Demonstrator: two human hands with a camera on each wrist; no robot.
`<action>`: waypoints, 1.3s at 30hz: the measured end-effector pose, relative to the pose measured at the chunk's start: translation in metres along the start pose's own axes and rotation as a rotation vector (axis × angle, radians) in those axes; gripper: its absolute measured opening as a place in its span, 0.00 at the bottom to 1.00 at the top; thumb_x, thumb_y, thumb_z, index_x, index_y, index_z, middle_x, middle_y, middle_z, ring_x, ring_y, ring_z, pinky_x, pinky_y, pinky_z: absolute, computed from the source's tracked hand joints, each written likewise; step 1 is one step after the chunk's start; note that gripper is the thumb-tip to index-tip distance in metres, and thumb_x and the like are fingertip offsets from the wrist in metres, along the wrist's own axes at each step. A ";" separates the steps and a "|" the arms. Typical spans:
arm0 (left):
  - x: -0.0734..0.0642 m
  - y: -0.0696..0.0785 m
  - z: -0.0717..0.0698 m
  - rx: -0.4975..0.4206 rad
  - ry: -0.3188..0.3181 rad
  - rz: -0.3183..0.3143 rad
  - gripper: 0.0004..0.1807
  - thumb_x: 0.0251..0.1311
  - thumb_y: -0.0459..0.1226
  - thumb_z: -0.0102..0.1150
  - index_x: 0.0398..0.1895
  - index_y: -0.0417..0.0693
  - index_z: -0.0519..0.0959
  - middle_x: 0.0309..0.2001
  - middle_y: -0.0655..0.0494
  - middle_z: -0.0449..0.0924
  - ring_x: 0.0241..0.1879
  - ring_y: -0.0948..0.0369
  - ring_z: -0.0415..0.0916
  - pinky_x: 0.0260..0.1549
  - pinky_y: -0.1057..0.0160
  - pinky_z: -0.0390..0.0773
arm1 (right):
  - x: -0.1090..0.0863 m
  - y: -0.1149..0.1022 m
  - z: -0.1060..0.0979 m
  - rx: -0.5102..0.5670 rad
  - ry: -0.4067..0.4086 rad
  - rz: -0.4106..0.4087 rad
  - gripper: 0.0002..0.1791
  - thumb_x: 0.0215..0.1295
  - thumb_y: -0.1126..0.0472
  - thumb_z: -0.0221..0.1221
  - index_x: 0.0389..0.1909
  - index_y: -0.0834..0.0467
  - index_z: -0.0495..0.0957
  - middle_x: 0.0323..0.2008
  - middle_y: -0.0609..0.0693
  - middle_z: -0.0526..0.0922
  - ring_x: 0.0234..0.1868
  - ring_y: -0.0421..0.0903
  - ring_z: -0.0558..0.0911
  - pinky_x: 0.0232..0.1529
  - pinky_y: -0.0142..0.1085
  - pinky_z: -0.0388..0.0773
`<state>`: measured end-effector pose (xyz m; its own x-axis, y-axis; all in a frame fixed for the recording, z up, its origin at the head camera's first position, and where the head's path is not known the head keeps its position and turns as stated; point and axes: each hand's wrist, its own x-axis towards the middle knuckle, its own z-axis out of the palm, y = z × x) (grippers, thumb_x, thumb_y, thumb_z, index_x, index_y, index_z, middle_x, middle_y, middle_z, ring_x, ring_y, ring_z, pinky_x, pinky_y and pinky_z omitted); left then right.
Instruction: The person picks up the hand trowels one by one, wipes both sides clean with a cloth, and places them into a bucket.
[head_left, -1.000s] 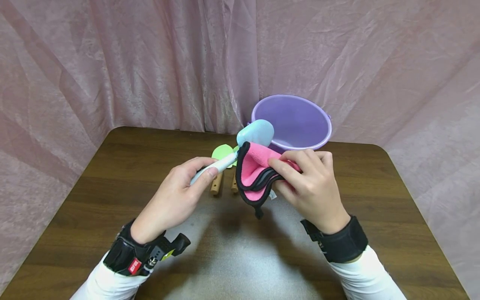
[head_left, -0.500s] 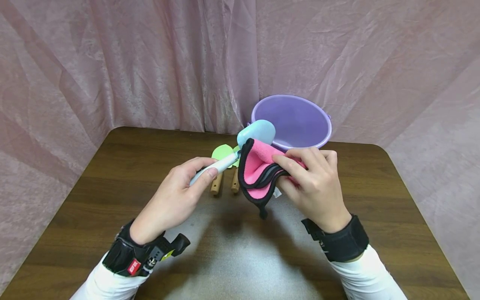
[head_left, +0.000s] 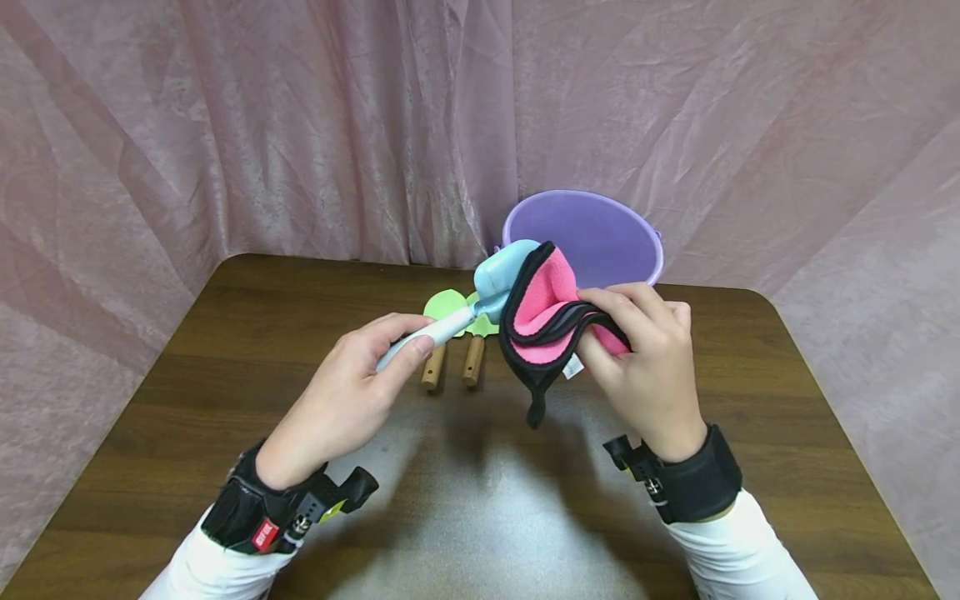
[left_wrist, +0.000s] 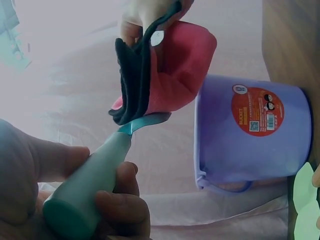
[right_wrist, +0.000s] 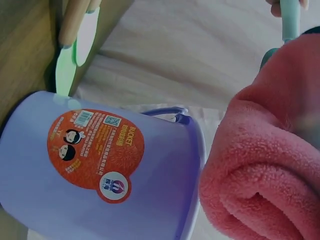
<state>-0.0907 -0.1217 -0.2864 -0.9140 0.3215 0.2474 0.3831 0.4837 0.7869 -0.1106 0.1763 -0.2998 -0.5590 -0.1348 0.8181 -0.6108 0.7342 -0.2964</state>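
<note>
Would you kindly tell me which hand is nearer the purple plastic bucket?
Right: the right hand is close in front of the purple plastic bucket; the left hand is farther off, to its front left.

Shovel (head_left: 463,317): light-blue blade, pale handle; gripped at the handle by the left hand (head_left: 352,383), thumb along the top. Held above the counter (head_left: 750,417), blade pointing away from the person and toward the right. Cloth (head_left: 546,308): pink, plush, black-edged; white tag at underside, black loop hanging from the lower corner. Folded and bunched, pinched by the right hand (head_left: 648,358). In head view it covers the blade's right part; contact cannot be confirmed.
</note>
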 end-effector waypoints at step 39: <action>-0.002 0.001 0.000 -0.014 0.003 -0.001 0.17 0.75 0.49 0.48 0.55 0.52 0.80 0.37 0.56 0.73 0.33 0.57 0.69 0.31 0.57 0.69 | -0.001 0.013 -0.003 -0.006 0.051 0.291 0.11 0.57 0.61 0.68 0.42 0.58 0.87 0.31 0.50 0.83 0.33 0.43 0.78 0.33 0.29 0.67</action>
<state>-0.0885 -0.1217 -0.2860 -0.9147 0.3187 0.2486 0.3807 0.4725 0.7949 -0.1160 0.1881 -0.3026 -0.6810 0.1159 0.7231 -0.4254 0.7411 -0.5194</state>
